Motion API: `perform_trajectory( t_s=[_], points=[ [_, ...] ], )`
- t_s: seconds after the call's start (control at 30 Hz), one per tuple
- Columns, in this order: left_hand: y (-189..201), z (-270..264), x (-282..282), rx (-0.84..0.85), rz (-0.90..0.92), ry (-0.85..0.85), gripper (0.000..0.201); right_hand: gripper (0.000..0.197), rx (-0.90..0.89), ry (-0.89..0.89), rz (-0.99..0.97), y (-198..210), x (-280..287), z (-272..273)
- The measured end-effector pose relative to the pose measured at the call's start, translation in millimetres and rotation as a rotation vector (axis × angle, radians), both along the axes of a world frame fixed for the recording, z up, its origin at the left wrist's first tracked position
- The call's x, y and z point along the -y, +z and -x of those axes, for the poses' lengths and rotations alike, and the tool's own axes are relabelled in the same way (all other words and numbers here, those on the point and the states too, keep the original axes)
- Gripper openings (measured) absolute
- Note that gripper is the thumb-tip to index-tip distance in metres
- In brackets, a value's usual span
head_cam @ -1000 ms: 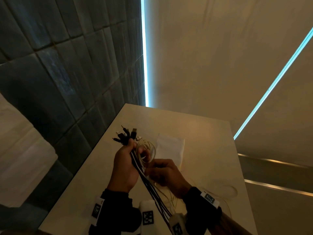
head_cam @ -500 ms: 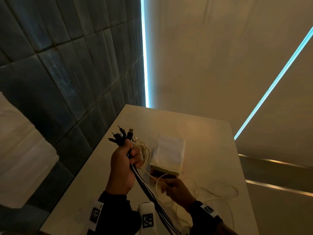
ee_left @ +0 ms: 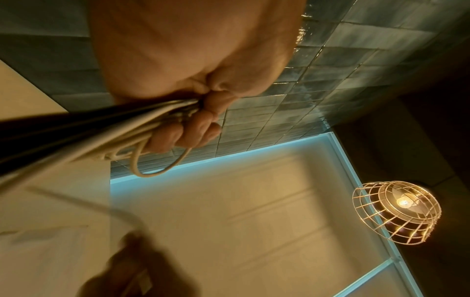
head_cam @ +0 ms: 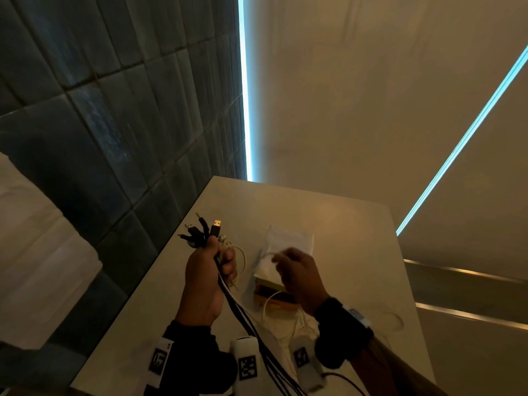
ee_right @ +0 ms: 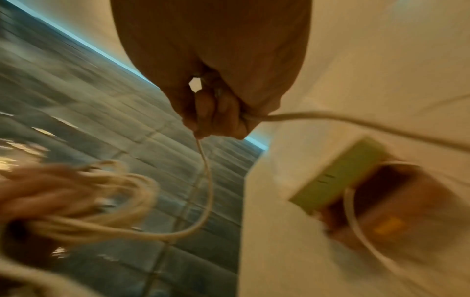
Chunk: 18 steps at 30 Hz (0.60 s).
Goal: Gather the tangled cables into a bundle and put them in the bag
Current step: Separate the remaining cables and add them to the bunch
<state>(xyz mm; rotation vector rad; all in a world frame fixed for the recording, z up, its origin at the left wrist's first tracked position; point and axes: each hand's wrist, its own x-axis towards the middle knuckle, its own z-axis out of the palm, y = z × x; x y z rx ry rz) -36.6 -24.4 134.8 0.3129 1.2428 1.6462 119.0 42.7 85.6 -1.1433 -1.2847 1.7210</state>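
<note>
My left hand [head_cam: 210, 265] [ee_left: 195, 112] grips a bundle of black and white cables [head_cam: 228, 292] [ee_left: 106, 128] upright above the table's left side. Their plugs [head_cam: 204, 228] fan out above my fist, and the strands trail down toward me. A small loop of white cable [head_cam: 238, 260] hangs beside my fingers. My right hand [head_cam: 288, 264] [ee_right: 218, 116] is raised over the white bag [head_cam: 288, 245] and pinches a single white cable [ee_right: 206, 180] that runs to the bundle. The bag [ee_right: 330, 100] lies flat on the table, its near end partly hidden by my right hand.
Under the bag's near end sits a green-edged box with a brown part [head_cam: 271, 292] [ee_right: 338, 176]. Loose white cable [head_cam: 397, 324] lies on the pale table [head_cam: 328, 212] at the right. A dark tiled wall [head_cam: 114, 110] runs along the left. A wire-cage lamp [ee_left: 396, 213] hangs overhead.
My right hand has moved from low near the bundle up and away over the bag, drawing a white cable with it. The left hand holds the bundle about where it was.
</note>
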Motion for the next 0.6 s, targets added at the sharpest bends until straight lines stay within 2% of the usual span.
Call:
perform_trajectory(
  t_s=[0.13, 0.27, 0.4, 0.47, 0.6],
  points=[
    [7, -8, -2, -0.032, 0.049, 0.015, 0.027, 0.013, -0.1, 0.165, -0.248, 46, 9, 16],
    [11, -9, -3, 0.0, 0.045, -0.001, 0.035, 0.014, -0.198, 0.248, -0.317, 59, 26, 19],
    [17, -9, -1, 0.178, -0.091, -0.05, 0.037, 0.009, -0.113, 0.392, -0.291, 43, 33, 15],
    [19, -5, -1, 0.265, -0.16, -0.038, 0.033, 0.009, -0.034, 0.414, -0.191, 21, 32, 8],
    [18, -1, -1, 0.254, -0.189, -0.031, 0.035, 0.027, 0.118, 0.342, -0.064, -42, 27, -9]
  ],
)
